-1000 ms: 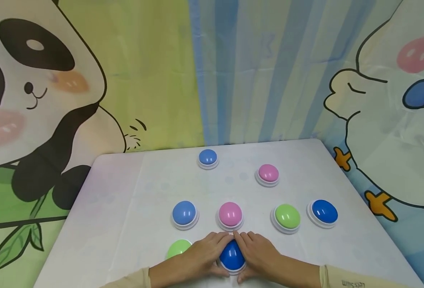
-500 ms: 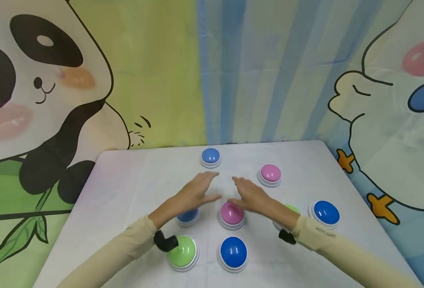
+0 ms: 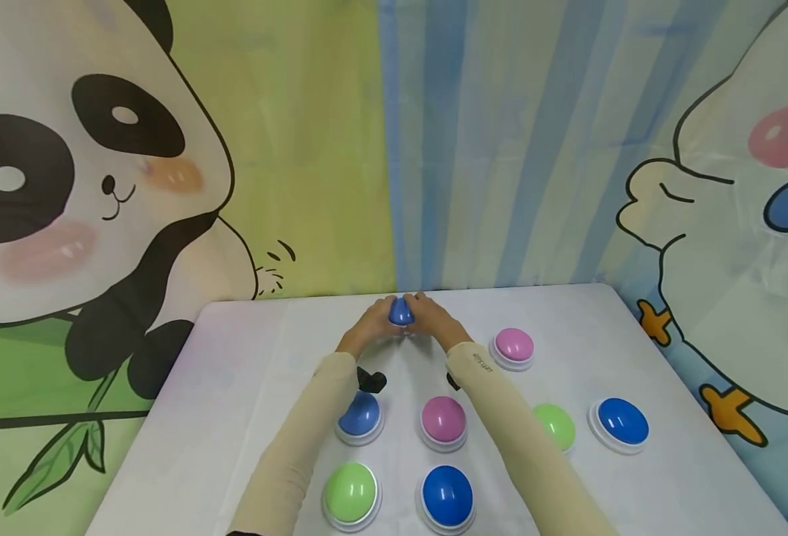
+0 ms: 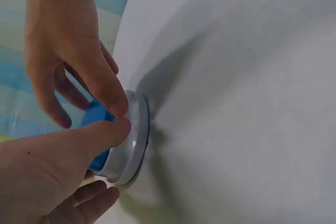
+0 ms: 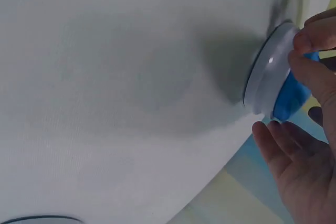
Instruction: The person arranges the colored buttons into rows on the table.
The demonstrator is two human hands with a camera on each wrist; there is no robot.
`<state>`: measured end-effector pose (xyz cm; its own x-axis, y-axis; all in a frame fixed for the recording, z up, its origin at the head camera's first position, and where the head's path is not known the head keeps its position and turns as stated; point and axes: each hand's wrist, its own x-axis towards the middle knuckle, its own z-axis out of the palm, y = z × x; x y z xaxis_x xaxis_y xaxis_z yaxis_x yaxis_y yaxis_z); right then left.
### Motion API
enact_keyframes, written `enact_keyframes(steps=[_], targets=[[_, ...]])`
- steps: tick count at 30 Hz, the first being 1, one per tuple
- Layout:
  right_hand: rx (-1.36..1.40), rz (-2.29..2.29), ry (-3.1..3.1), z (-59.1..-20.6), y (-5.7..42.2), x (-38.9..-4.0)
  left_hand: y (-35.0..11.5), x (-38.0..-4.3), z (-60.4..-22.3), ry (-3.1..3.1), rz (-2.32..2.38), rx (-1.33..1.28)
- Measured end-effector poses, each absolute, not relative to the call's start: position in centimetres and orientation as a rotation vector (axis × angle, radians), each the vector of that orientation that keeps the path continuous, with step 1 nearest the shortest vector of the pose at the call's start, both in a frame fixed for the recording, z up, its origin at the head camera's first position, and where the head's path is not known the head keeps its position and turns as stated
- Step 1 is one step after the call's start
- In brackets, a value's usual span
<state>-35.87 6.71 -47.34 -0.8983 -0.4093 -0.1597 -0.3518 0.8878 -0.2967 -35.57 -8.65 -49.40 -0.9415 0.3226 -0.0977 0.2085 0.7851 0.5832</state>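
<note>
At the far edge of the table, my left hand (image 3: 372, 323) and right hand (image 3: 431, 320) surround a blue push button (image 3: 401, 313) with a white base. They hold it from its two sides. In the left wrist view, both thumbs meet on the near side of its white base (image 4: 137, 140), and the left fingers reach round below. The right wrist view shows the right thumb on the blue dome's near side, with the other right fingers at the base's far edge. The base sits at the table surface.
Nearer stand another blue button (image 3: 359, 415), a pink button (image 3: 443, 421), a green button (image 3: 350, 493) and a dark blue button (image 3: 447, 496). To the right are a pink button (image 3: 514, 345), a green button (image 3: 556, 426) partly behind the right sleeve, and a dark blue button (image 3: 623, 423). A printed curtain (image 3: 487, 149) hangs behind.
Both hands have left the near dark blue button, passed forward over the table with fingers spread, and now hold the farthest blue button. The other buttons keep their places.
</note>
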Motion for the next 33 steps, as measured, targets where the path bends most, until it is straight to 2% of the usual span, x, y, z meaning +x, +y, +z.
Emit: enact_keyframes(steps=[12,18,26,33], targets=[[-0.528,-0.496,2.852,-48.7,5.9,-35.7,-8.1,-35.4,-50.0,2.852,0.859,0.417],[-0.544,-0.547,2.876,-48.2,6.6,-35.5,-8.6,-35.6,-49.9,2.849,0.946,0.535],[-0.636,-0.545,2.866,-47.2,10.3,-35.4,-7.2,-35.9,-49.6,2.777,1.045,0.72],[-0.562,-0.61,2.821,-46.7,13.4,-35.0,-4.8,-35.6,-49.1,2.702,1.068,0.738]])
